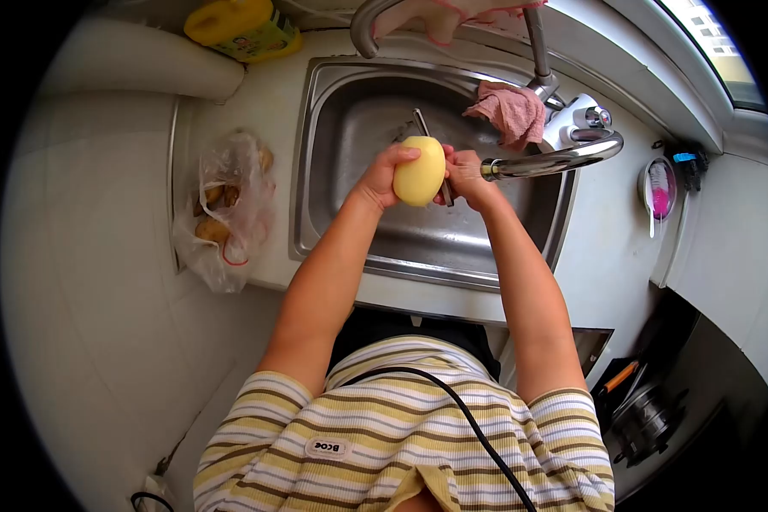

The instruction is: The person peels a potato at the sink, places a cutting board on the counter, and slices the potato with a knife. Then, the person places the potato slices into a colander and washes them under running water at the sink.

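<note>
A pale yellow peeled potato is held over the steel sink. My left hand grips it from the left, thumb on its upper part. Just right of the potato, my right hand is closed around a metal peeler, whose ends show above and below the potato; its middle is hidden behind it. The curved chrome faucet spout reaches close to my right wrist.
A plastic bag with brown potatoes lies left of the sink. A pink cloth hangs at its back right corner. Further out are a yellow bottle, a small bowl with a brush and a dark pot.
</note>
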Demonstrator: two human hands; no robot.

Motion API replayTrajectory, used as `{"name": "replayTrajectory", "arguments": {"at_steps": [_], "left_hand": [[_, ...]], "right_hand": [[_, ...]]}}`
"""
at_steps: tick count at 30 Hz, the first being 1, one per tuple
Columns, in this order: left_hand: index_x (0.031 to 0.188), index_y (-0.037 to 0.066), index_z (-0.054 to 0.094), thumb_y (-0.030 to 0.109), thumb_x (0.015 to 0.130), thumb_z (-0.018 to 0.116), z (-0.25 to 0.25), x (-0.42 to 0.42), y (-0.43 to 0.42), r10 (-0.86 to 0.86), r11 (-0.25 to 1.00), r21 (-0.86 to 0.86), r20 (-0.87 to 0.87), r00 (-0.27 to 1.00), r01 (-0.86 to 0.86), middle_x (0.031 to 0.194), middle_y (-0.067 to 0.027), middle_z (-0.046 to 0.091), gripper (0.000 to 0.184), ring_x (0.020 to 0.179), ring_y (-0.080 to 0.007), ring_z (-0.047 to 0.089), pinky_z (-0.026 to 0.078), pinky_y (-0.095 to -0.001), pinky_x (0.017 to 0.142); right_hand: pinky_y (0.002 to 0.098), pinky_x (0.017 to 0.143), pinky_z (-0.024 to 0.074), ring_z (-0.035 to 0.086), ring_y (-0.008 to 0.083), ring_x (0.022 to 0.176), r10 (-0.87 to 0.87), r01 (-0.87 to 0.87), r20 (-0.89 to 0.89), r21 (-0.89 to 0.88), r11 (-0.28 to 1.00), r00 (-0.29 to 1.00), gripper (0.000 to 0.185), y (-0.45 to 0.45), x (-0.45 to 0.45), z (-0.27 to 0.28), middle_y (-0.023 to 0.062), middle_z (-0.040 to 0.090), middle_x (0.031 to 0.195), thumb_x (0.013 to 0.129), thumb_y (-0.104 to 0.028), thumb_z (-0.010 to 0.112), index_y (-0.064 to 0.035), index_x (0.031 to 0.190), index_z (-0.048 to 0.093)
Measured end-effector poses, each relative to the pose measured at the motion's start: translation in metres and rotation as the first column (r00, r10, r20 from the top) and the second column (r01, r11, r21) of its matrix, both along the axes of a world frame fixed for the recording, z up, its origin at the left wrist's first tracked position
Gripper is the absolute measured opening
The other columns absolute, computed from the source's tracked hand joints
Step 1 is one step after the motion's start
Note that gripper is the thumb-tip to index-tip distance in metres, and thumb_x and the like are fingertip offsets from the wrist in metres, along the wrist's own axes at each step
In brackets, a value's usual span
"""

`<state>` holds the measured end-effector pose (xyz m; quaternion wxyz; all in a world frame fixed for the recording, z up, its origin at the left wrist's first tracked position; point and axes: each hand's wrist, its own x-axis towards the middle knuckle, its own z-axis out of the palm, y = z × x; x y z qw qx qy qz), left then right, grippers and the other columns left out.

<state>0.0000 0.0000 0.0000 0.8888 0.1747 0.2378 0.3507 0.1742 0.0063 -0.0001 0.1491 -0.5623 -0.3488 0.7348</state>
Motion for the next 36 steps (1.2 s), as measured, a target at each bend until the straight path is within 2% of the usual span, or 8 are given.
{"name": "replayTrajectory", "arguments": {"at_steps": [12,15,19,22,25,29,31,36], "left_hand": [[0.112,-0.007,0.053,0.034,0.069,0.064,0.021,0.017,0.017,0.25,0.968,-0.011,0.084,0.965,-0.25,0.097,-0.0167,0.061,0.06,0.087,-0.0271,0.065,0.055,-0.0379,0.074],[0.113,-0.008,0.05,0.035,0.07,0.062,0.021,0.022,0.021,0.119,0.988,0.093,0.019,0.993,-0.121,0.121,-0.0186,0.05,0.062,0.089,-0.0295,0.064,0.054,-0.0425,0.077],[0.124,-0.008,0.044,0.034,0.071,0.063,0.018,0.039,0.018,-0.01,0.997,-0.075,0.177,0.984,0.024,0.115,-0.0179,0.056,0.07,0.094,-0.0301,0.063,0.052,-0.0413,0.081],[0.121,-0.004,0.049,0.03,0.075,0.063,0.016,0.053,0.01,0.071,0.984,-0.173,0.171,0.983,-0.041,0.107,-0.0175,0.061,0.059,0.095,-0.0293,0.062,0.051,-0.0407,0.085],[0.119,-0.002,0.05,0.031,0.08,0.062,-0.005,0.054,0.0,0.133,0.964,-0.237,0.039,0.99,-0.12,0.109,-0.0172,0.061,0.052,0.097,-0.0303,0.061,0.05,-0.0415,0.088],[0.117,0.003,0.05,0.038,0.084,0.06,-0.011,0.054,-0.017,0.333,0.862,-0.375,-0.092,0.939,-0.342,0.113,-0.0184,0.058,0.049,0.104,-0.0318,0.058,0.047,-0.0492,0.089],[0.121,0.009,0.047,0.04,0.085,0.06,-0.008,0.054,-0.022,0.347,0.824,-0.473,-0.014,0.938,-0.312,0.12,-0.017,0.055,0.05,0.11,-0.0325,0.054,0.044,-0.0595,0.088],[0.12,0.008,0.049,0.024,0.087,0.06,-0.025,0.087,-0.008,0.151,0.912,-0.382,-0.03,0.988,-0.151,0.115,-0.0105,0.057,0.037,0.107,-0.0281,0.056,0.046,-0.0537,0.089]], "right_hand": [[0.0319,0.056,0.056,0.065,0.0214,0.062,-0.232,0.214,-0.393,-0.09,0.973,0.89,0.013,-0.011,0.031,0.017,0.0124,0.064,0.074,0.088,-0.008,0.055,0.0031,0.093,0.061],[0.0337,0.061,0.0562,0.065,0.0216,0.064,-0.212,0.203,-0.279,-0.06,0.977,0.937,0.016,-0.016,0.042,0.019,0.0127,0.064,0.077,0.088,-0.011,0.054,0.001,0.095,0.061],[0.0337,0.062,0.0561,0.064,0.0211,0.062,-0.297,0.293,-0.165,-0.047,0.955,0.941,0.018,-0.015,0.037,0.031,0.0117,0.062,0.074,0.088,-0.017,0.054,-0.0009,0.096,0.061],[0.0314,0.053,0.0527,0.061,0.0185,0.056,-0.579,0.556,-0.202,-0.163,0.815,0.79,0.02,-0.015,0.034,0.035,0.0087,0.059,0.066,0.089,-0.021,0.055,-0.0025,0.093,0.061],[0.0286,0.046,0.0459,0.056,0.0148,0.05,-0.382,0.397,-0.257,0.009,0.918,0.888,0.018,-0.025,0.054,0.003,0.0061,0.057,0.061,0.088,-0.02,0.057,-0.0031,0.086,0.059],[0.0272,0.05,0.0434,0.054,0.0122,0.049,-0.227,0.076,0.248,0.5,0.862,0.942,0.01,-0.052,0.092,-0.001,0.0056,0.059,0.061,0.084,-0.008,0.059,-0.0004,0.081,0.055],[0.0265,0.056,0.045,0.06,0.0122,0.061,-0.292,0.188,0.132,0.51,0.839,0.947,0.007,-0.073,0.106,-0.009,0.0071,0.062,0.065,0.082,-0.002,0.059,-0.0016,0.083,0.052],[0.0323,0.058,0.0409,0.047,0.0209,0.057,-0.315,-0.01,0.443,0.593,0.805,0.84,0.019,-0.109,0.122,0.011,0.0104,0.047,0.063,0.078,-0.003,0.062,-0.0026,0.077,0.044]]}}
